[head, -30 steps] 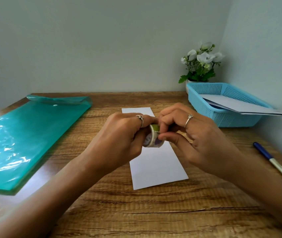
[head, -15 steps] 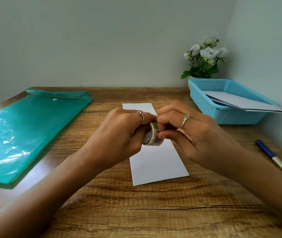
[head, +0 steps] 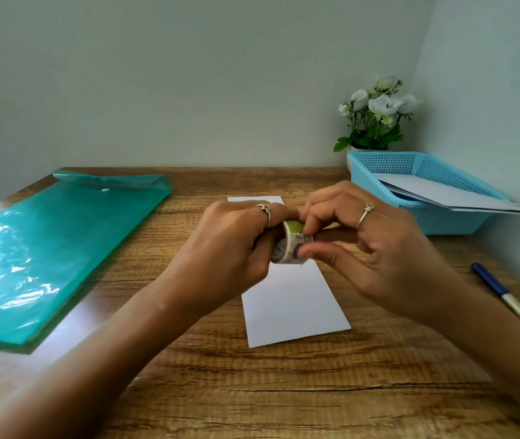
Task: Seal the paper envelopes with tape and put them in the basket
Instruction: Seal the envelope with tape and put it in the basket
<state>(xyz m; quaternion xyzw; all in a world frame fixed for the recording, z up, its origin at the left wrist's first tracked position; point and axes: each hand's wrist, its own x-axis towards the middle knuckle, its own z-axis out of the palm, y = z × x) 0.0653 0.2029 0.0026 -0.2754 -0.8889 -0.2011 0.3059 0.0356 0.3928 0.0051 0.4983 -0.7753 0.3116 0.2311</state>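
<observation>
A white paper envelope (head: pixel 290 305) lies lengthwise on the wooden table in the middle, partly hidden under my hands. Above it my left hand (head: pixel 233 248) grips a small roll of patterned tape (head: pixel 288 245) with a green stripe. My right hand (head: pixel 375 248) pinches the loose end of the tape at the roll's right side between thumb and fingertips. A light blue basket (head: pixel 375 163) stands at the back right with white envelopes (head: pixel 461 198) lying in it, their ends sticking out over its right rim.
A teal plastic document folder (head: pixel 46 248) lies on the left of the table. A blue and white pen (head: pixel 505 296) lies near the right edge. White flowers in a pot (head: pixel 375 118) stand behind the basket in the corner. Walls close the back and right.
My right thumb and fingertips have shifted on the roll and now pinch the tape's end, lifted a little off the roll. The left hand keeps holding the roll; the envelope has not moved.
</observation>
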